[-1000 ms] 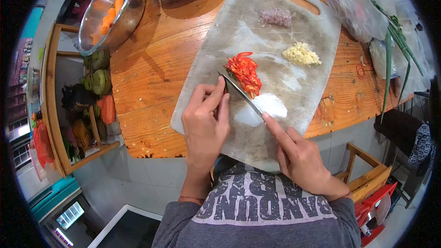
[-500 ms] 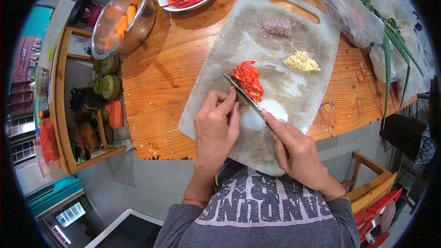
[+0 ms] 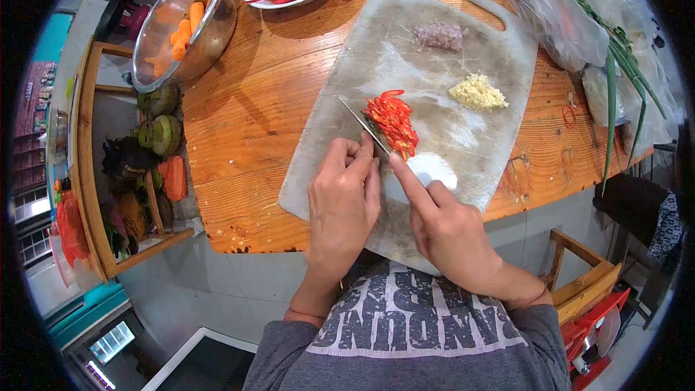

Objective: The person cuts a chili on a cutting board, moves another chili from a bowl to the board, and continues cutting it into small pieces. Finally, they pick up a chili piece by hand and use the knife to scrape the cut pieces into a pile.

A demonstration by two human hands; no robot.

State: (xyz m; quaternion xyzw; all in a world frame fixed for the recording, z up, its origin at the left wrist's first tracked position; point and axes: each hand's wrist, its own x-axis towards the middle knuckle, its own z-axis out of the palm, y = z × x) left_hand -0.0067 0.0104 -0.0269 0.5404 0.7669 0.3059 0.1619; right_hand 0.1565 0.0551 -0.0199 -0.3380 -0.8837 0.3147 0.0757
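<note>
My right hand (image 3: 452, 228) is closed round a knife (image 3: 360, 120), its index finger stretched along the blade's back. The blade slants up and left beside a pile of sliced red chili (image 3: 392, 123). My left hand (image 3: 343, 192) is bunched at the near side of the blade, its fingertips pressed together; whatever they pinch is hidden. Under everything lies a worn cutting board (image 3: 326, 152). Minced garlic (image 3: 478, 93) and chopped shallot (image 3: 439, 35) form two small heaps farther up the board. A round white patch (image 3: 433, 171) shows near my right index finger.
A steel bowl of carrots (image 3: 217, 43) stands at the table's left edge, near a white plate (image 3: 271, 4) of red chilies and tomatoes. Plastic bags (image 3: 554, 25) and green onions (image 3: 622, 65) lie at right. Left of the table is a wooden rack (image 3: 90, 166) holding vegetables.
The knife and my right hand have shifted left and slightly up, so the blade sits farther from the chili pile. My left hand stays close to its earlier place. The view has tilted slightly.
</note>
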